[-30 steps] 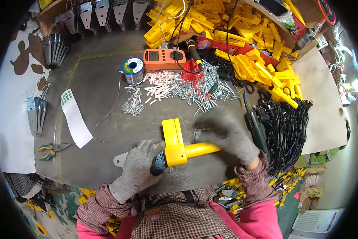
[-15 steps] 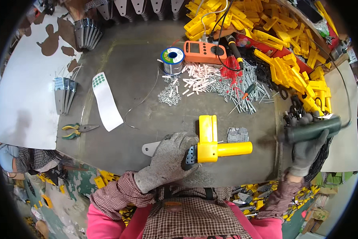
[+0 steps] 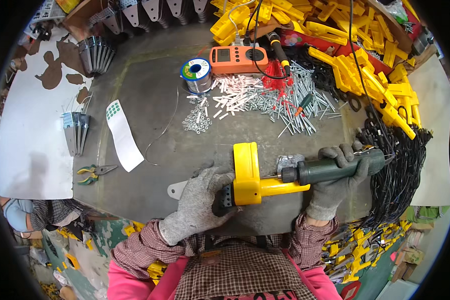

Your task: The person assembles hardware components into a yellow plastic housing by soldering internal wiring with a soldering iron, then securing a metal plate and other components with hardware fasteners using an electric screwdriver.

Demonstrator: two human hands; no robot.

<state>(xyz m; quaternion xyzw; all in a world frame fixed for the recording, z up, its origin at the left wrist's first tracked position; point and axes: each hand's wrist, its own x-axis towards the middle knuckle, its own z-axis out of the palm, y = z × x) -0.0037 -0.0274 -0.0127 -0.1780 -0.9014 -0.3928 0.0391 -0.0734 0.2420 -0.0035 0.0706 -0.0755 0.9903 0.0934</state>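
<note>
While pressed flat on the grey worktop (image 3: 150,100) at lower centre of the frame, held as follows: yellow plastic housing (image 3: 247,170) under the gloved left hand (image 3: 197,200), grip closed over its dark lower-left end; dark green electric screwdriver (image 3: 335,167) in the gloved right hand (image 3: 335,187), grip wrapped fully round the barrel, right of centre. Bit tip at the right flank of the housing, just above its side arm; cannot tell whether seated in a screw head. Possible faults, as judged: slipping of the bit off the fastener if driven at a slant, marking the plastic; turning of the housing under torque if the left grip slackens; snagging on the black cable bundle (image 3: 400,165) just beside the right hand. Compared with half a second earlier: screwdriver brought in from the far right edge of the frame, then well apart from the housing, now touching or nearly touching; left hand unchanged on the housing; small metal plate (image 3: 289,162) now partly hidden behind the bit.
</note>
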